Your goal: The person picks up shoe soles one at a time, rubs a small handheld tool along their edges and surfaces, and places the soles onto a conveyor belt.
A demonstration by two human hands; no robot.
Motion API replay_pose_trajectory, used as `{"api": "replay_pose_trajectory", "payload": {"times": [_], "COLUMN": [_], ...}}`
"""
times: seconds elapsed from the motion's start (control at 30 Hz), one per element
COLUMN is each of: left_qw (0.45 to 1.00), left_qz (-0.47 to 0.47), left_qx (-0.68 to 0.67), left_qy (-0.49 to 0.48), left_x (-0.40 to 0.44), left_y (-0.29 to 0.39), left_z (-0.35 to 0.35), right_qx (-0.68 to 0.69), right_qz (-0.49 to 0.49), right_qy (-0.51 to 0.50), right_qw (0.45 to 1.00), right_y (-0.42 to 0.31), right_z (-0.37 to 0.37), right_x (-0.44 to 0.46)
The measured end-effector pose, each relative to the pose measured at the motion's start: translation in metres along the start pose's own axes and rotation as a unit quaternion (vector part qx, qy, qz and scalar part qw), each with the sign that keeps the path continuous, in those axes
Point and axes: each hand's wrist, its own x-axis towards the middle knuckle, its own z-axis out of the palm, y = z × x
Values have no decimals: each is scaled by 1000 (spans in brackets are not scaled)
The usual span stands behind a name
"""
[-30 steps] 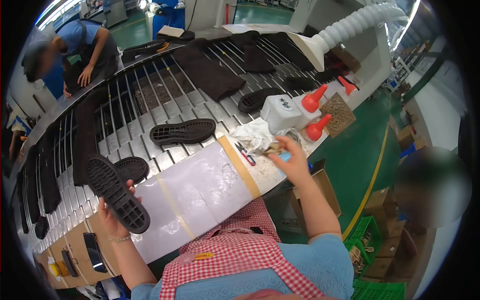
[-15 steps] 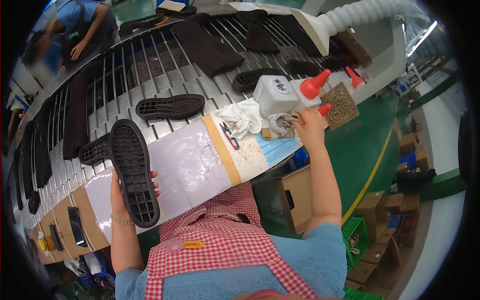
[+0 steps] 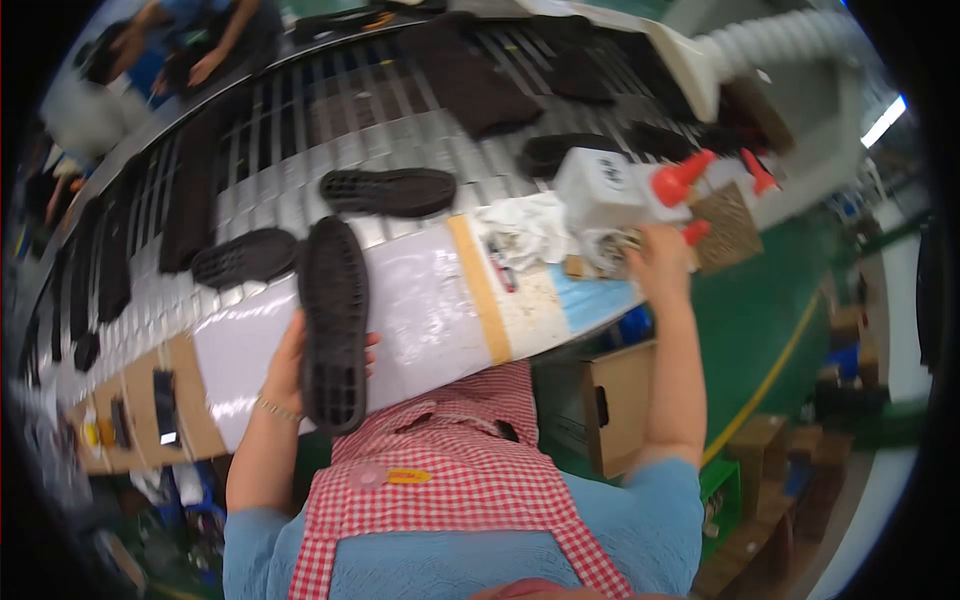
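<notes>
The left hand grips a black shoe sole, its fingers closed around the sides, and holds it above the front edge of the bench. The right hand is near the front right corner, fingers bent, beside a white container; blur prevents telling their opening or any held item.
</notes>
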Motion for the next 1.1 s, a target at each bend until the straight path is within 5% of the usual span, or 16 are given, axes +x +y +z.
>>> {"api": "replay_pose_trajectory", "payload": {"times": [0.1,0.13,0.23,0.3,0.43,0.6,1.1], "left_qw": [998,997,987,981,959,930,916], "left_qz": [-50,-63,-110,-143,-216,-295,-326], "left_qx": [-25,-28,-47,-61,-110,-153,-139], "left_qy": [-26,-40,-104,-118,-148,-159,-191], "left_x": [9,11,18,19,12,3,-8], "left_y": [-3,-4,-6,-9,-15,-15,-12], "left_z": [-4,-8,-16,-14,-1,-3,-13], "right_qx": [-12,70,256,507,356,277,200], "right_qz": [55,158,226,218,-50,-312,-445], "right_qy": [-55,-112,-13,20,7,3,27], "right_qw": [997,979,940,833,933,909,873], "right_y": [17,15,4,-45,-155,-218,-259], "right_z": [-7,-13,-19,-29,-50,-31,-4], "right_x": [-14,-13,-18,-14,-3,8,0]}}
